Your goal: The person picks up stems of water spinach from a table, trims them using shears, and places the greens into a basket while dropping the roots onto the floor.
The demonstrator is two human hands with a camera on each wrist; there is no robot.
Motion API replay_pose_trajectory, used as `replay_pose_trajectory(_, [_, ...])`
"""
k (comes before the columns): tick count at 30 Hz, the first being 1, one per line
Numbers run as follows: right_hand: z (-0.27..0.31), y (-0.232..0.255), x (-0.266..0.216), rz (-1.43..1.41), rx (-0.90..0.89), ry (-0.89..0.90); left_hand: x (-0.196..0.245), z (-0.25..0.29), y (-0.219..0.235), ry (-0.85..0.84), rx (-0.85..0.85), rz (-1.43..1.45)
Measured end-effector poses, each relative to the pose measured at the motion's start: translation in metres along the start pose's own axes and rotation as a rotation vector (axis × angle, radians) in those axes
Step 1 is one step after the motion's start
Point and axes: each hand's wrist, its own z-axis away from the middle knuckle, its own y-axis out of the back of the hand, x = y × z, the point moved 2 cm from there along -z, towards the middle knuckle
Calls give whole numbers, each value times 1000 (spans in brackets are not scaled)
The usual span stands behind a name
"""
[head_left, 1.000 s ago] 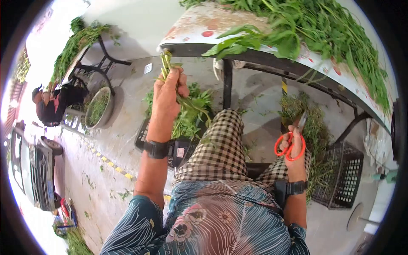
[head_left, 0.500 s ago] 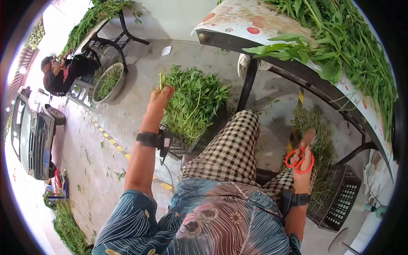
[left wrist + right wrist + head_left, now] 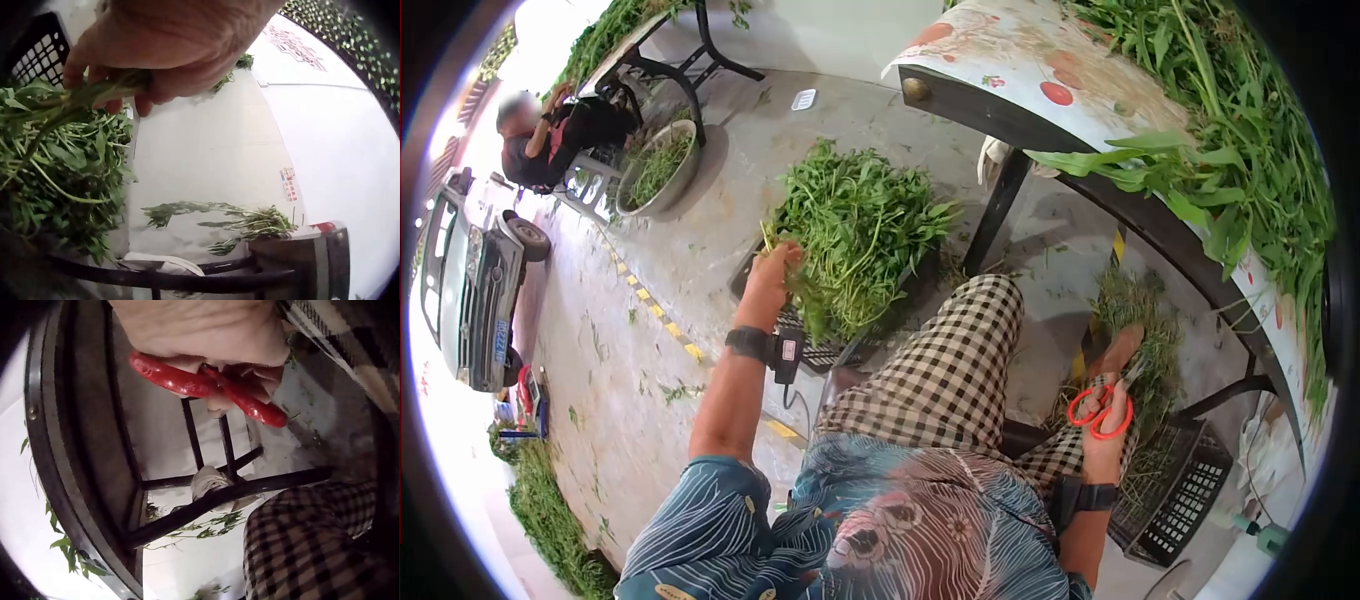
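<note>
My left hand (image 3: 768,278) grips a bunch of leafy stems (image 3: 69,109) at the near left side of a heaped pile of leafy greens (image 3: 865,225). The pile fills a black plastic crate (image 3: 800,350) on the floor, and the bunch's leaves overlap it in the head view. The left wrist view shows the fingers curled round the stems. Beside my right knee, my right hand (image 3: 1106,425) holds scissors (image 3: 1084,408) with red-orange loop handles, blades pointing away over the trimmings. In the right wrist view the red handles (image 3: 172,376) show under the fingers.
A table (image 3: 990,50) with a patterned cover bears more greens (image 3: 1260,130) on the right. A second black crate (image 3: 1185,500) and cut trimmings (image 3: 1150,310) lie by my right foot. Farther left are a round tub (image 3: 685,180), a seated person (image 3: 535,145) and a parked vehicle (image 3: 480,290).
My left hand has come down from beside the table edge to the crate's pile, carrying the stems. The right hand keeps the scissors, slightly lower. The head view has shifted left.
</note>
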Motion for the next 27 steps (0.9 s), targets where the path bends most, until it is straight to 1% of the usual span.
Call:
replay_pose_trajectory(1, [-1,2,0,1,0,-24,8,6,-1,-82,-44,-87])
replay_pose_trajectory(4, [-5,6,6,16,30,-34,5,-29,16,-410,1,-736])
replay_pose_trajectory(5, [-6,6,7,31,22,-29,3,-36,20,-471,87,-907])
replay_pose_trajectory(8, [-7,5,8,59,11,-25,15,-38,26,-521,32,-960])
replay_pose_trajectory(9, [-7,4,9,56,14,-35,22,-36,23,-400,67,-867])
replay_pose_trajectory(12, [-8,2,8,60,36,-54,47,-21,11,-255,-24,-431])
replay_pose_trajectory(13, [-8,2,8,62,45,-59,52,-23,9,-227,-52,-267])
replay_pose_trajectory(16, [-11,8,11,101,62,-47,73,-35,2,-308,-156,172])
replay_pose_trajectory(17, [-13,11,13,96,48,-54,76,-57,7,-252,-197,349])
replay_pose_trajectory(19, [-16,15,15,87,19,-66,99,-51,-8,-297,-275,453])
replay_pose_trajectory(21, [-15,11,14,82,84,-83,114,-55,-19,-341,-362,553])
replay_pose_trajectory(24, [-14,11,15,68,142,-107,109,-64,-30,-393,-348,670])
replay_pose_trajectory(25, [-15,11,15,63,154,-114,101,-72,-32,-335,-292,726])
replay_pose_trajectory(27, [-14,12,15,98,148,-117,65,-100,-34,-219,-177,836])
